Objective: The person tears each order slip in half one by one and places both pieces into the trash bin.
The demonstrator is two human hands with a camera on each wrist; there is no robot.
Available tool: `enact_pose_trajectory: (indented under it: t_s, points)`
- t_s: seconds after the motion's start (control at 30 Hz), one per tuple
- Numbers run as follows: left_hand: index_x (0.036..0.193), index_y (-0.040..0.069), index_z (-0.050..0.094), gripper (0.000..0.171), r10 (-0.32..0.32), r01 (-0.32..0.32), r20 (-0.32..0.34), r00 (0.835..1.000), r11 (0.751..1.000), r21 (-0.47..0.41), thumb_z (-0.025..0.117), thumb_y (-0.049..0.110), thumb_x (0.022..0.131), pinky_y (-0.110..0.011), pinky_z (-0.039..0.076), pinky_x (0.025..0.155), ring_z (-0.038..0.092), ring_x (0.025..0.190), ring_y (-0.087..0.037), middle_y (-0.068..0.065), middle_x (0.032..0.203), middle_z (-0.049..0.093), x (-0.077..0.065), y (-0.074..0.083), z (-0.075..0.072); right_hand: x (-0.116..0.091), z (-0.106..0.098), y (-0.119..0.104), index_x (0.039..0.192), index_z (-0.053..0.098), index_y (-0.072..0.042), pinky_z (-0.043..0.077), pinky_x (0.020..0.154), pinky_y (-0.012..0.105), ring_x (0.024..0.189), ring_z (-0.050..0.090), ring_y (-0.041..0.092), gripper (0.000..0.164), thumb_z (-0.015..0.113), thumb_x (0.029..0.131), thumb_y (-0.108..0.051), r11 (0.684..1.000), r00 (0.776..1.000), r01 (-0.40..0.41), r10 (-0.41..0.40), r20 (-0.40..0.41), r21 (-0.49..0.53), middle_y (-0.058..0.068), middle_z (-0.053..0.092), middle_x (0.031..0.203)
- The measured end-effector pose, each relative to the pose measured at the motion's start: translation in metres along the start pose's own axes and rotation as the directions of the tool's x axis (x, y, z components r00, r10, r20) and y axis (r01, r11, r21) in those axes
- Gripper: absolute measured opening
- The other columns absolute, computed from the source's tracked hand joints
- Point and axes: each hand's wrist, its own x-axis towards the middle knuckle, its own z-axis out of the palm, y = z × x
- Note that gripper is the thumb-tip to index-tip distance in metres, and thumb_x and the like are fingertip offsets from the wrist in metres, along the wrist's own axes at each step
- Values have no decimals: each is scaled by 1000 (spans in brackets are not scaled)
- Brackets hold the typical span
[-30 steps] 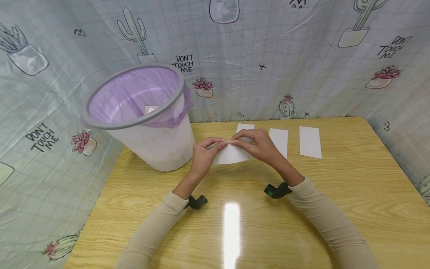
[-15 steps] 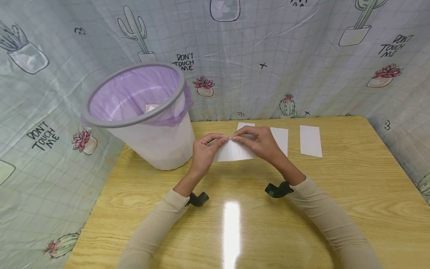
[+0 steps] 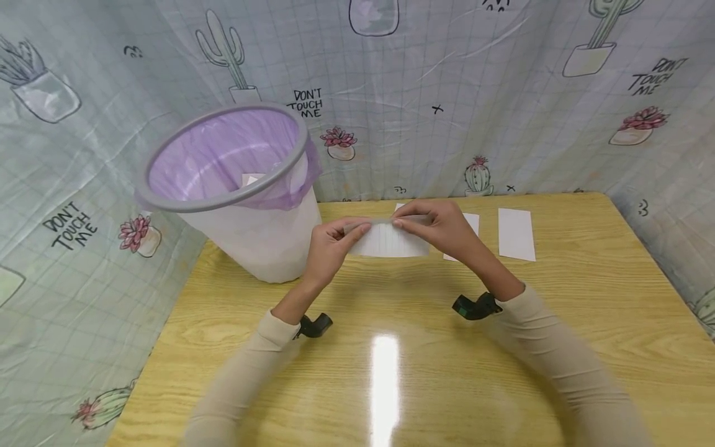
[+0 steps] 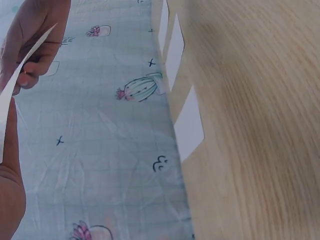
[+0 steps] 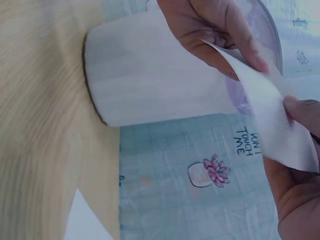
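Observation:
A small white sheet of paper (image 3: 386,243) is held up above the table between both hands, with faint crease lines running down it. On its left side my left hand (image 3: 328,249) pinches the upper edge between thumb and fingers. My right hand (image 3: 447,230) grips the same edge a little to the right. In the right wrist view, the paper (image 5: 267,112) bows slightly between the left hand (image 5: 210,30) above and the right hand (image 5: 300,205) below. Only a sliver of the sheet (image 4: 30,55) shows in the left wrist view.
A white bin (image 3: 274,248) with a purple liner (image 3: 223,149) and grey rim stands at the table's back left, some paper (image 3: 252,179) inside. More white paper pieces (image 3: 516,234) lie along the back edge, partly behind the right hand. A patterned curtain (image 3: 391,93) hangs behind.
Both hands have moved apart along the paper's top edge, the left hand to the left, the right hand to the right. The sheet has risen slightly and spread flatter.

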Motion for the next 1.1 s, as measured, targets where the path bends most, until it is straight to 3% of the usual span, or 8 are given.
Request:
enact_pose_trajectory:
  t_s: [0.13,0.27,0.37,0.4,0.5,0.73,1.1]
  points:
    - [112,1,78,21,-8,7,24,1000,1000,10,67,15,100,-22,51,67,63,72,-6,-13,108,76,0,6,-8,0,-9,-5,105,79,-13,47,55,24,66,64,13,12,73,95,-12,999,999,22,-21,24,-23,3,77,103]
    - [107,0,77,24,-4,3,47,999,1000,16,60,16,104,-24,39,58,38,55,-8,-15,90,73,1,11,-11,0,-14,-7,104,79,-14,37,49,26,51,50,14,11,74,94,-12,998,999,39,-39,9,-41,2,77,99]
    - [109,0,77,26,8,-8,65,998,1000,5,57,16,106,-22,46,61,51,58,-6,-15,95,74,1,14,-10,-1,-15,-7,102,80,-14,38,49,25,52,52,12,10,75,93,-12,999,999,35,-36,-14,-40,1,77,96]
    - [110,-1,77,27,12,-12,67,998,1000,3,57,16,106,-22,50,64,60,65,-6,-16,99,74,1,15,-10,-1,-15,-7,102,80,-13,39,50,24,54,54,11,10,76,93,-12,999,999,34,-35,-21,-37,1,77,95]
    - [119,1,75,26,19,-19,56,998,1000,0,59,16,105,-25,56,77,72,93,-11,-13,116,74,1,17,-9,-2,-15,-7,101,80,-12,44,52,23,59,61,11,10,76,92,-10,999,998,35,-37,-44,-28,2,77,93]
    - [117,2,76,22,55,-56,45,997,998,24,66,11,100,-30,54,96,69,114,-18,-12,117,74,4,17,-10,-2,-18,-7,100,81,-10,49,55,21,64,67,10,11,76,91,-6,999,996,49,-50,-73,-16,4,78,92]
    - [116,2,77,21,94,-95,47,994,995,19,68,9,99,-32,54,97,68,115,-18,-10,117,74,6,19,-9,-1,-24,-9,98,81,-8,52,58,19,71,71,7,12,77,89,-2,996,992,78,-81,-95,-36,6,78,92]
